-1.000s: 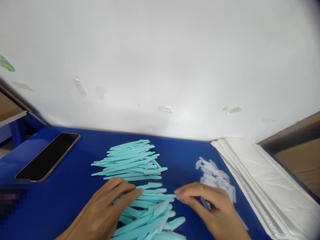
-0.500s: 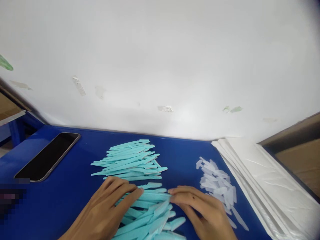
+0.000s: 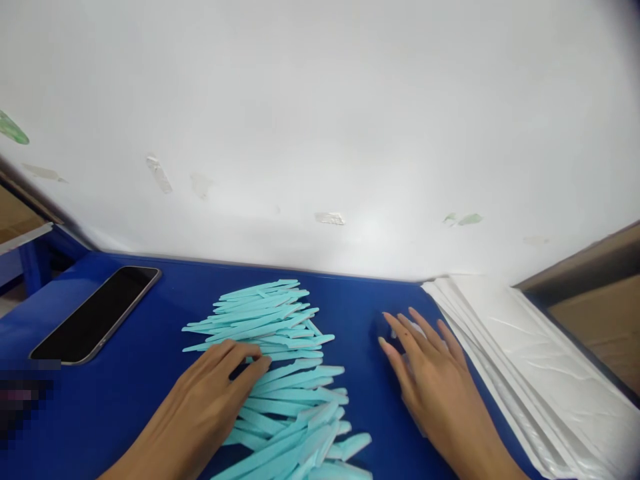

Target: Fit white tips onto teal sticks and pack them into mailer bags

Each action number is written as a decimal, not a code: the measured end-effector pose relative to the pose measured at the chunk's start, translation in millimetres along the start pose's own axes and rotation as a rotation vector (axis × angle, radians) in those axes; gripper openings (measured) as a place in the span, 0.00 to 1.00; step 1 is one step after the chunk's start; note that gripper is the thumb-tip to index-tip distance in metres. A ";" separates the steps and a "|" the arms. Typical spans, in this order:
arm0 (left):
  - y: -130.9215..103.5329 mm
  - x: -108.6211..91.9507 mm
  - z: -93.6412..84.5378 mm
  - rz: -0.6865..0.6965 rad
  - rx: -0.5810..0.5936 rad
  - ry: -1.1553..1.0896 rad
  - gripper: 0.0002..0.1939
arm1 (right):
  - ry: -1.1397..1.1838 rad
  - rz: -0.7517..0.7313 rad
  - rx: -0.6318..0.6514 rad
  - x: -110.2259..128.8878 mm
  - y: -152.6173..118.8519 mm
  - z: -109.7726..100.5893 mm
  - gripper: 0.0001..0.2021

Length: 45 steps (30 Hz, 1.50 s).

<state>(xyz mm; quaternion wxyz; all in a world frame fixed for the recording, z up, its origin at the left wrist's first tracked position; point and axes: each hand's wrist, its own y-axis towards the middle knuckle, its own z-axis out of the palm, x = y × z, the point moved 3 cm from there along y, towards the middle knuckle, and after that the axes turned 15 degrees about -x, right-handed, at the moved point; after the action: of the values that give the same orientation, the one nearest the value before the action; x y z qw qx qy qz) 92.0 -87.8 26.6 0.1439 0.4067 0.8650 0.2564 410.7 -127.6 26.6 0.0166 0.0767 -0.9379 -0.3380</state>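
Many light-blue eyebrow razors lie on the blue tabletop in two heaps, a far heap (image 3: 265, 313) and a near heap (image 3: 295, 420). My left hand (image 3: 210, 393) is at the left side, where the heaps meet. Its fingers are curled and the thumb and index tips pinch close together at the end of an eyebrow razor (image 3: 305, 364). My right hand (image 3: 430, 367) is spread out, palm down, over the pile of clear plastic caps (image 3: 419, 329). Most of the caps are hidden under this hand, and no razor shows in it.
At the left lies a dark-screened phone (image 3: 95, 317). A stack of white plastic mailer bags (image 3: 545, 373) lines the right edge. A white wall panel (image 3: 320, 133) with tape scraps rises behind the table (image 3: 360, 300), and cardboard (image 3: 600, 327) stands at the far right.
My right hand has left the razors, moved right and spread open over the caps. My left hand has shifted slightly up and left. Razors at the top of the near heap lie differently.
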 end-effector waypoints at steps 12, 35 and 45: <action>2.6 1.5 -2.2 -0.052 0.058 0.070 0.33 | 0.202 -0.168 0.083 19.6 -5.3 0.2 0.24; 9.8 -9.9 -8.2 -0.175 -0.159 -0.270 0.17 | 0.420 -0.006 0.055 27.1 2.5 -9.0 0.10; 11.5 -14.6 -9.0 -0.206 -0.174 -0.257 0.15 | 0.601 -0.128 -0.050 33.5 -2.6 -20.6 0.13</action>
<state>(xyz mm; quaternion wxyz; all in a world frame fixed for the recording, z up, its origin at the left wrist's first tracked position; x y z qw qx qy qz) 104.3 -95.8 41.1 0.3135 0.3312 0.8511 0.2601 379.6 -147.8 40.1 0.2738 0.2316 -0.8757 -0.3233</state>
